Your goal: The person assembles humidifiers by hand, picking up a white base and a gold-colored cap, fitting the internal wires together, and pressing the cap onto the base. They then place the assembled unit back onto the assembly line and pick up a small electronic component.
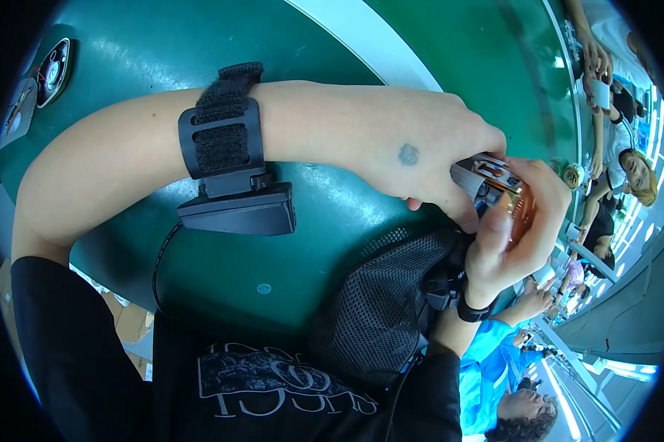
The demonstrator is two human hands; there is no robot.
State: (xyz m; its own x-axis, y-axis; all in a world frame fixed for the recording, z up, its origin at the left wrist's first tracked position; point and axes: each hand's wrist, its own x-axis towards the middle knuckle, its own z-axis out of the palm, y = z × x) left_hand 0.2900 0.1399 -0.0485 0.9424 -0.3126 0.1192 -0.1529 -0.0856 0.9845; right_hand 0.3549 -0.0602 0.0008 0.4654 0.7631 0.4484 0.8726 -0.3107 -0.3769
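Observation:
My left forearm crosses the view from the left, and my left hand is closed on the grey, left side of a small electronic assembly. Its fingertips are mostly hidden behind the hand. From below right, my right hand curls around the same assembly, its thumb pressed on a shiny copper-coloured part. Both hands hold it at the right of the view, raised above the green table. Slight blur and the fingers hide much of the assembly, so I cannot tell its exact kind.
A black mesh bag lies just below my hands. My left wrist wears a strapped black box with a cable. On the green table, a dark oval part with a round speaker sits far left. Other people work along the right.

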